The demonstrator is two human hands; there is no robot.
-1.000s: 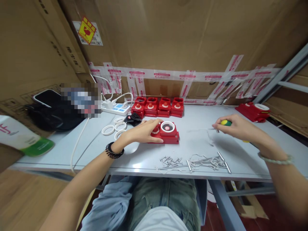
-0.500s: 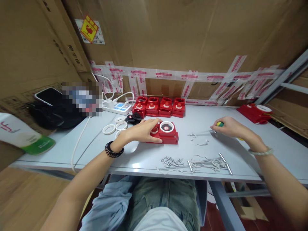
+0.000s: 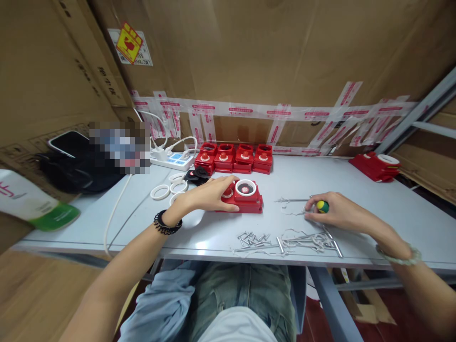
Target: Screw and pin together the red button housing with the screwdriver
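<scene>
My left hand [image 3: 217, 194] is closed over the left part of a red alarm box [image 3: 245, 206], its thumb along the front side. The box lies on the table; a white ring with a dark disc inside sits on its top. To the right, my right hand [image 3: 333, 209] is curled around a screwdriver [image 3: 323, 206], whose green and yellow handle end shows; its blade is hidden. Beside those fingers lies a metal rod [image 3: 297, 200] with white string. Nearer the front edge are a pile of screws [image 3: 252, 239] and several T-shaped metal rods tangled in string [image 3: 309, 241].
Several red housings [image 3: 224, 159] stand in a row at the back. Another red unit [image 3: 377, 167] lies far right. White rings [image 3: 160, 192] and a black part [image 3: 197, 175] lie left of my left hand. A power strip [image 3: 174, 159], cable and white-green tube [image 3: 42, 209] are further left.
My right hand has moved down toward the front edge with the screwdriver, away from the end of the metal rod. My left hand stays on the red alarm box.
</scene>
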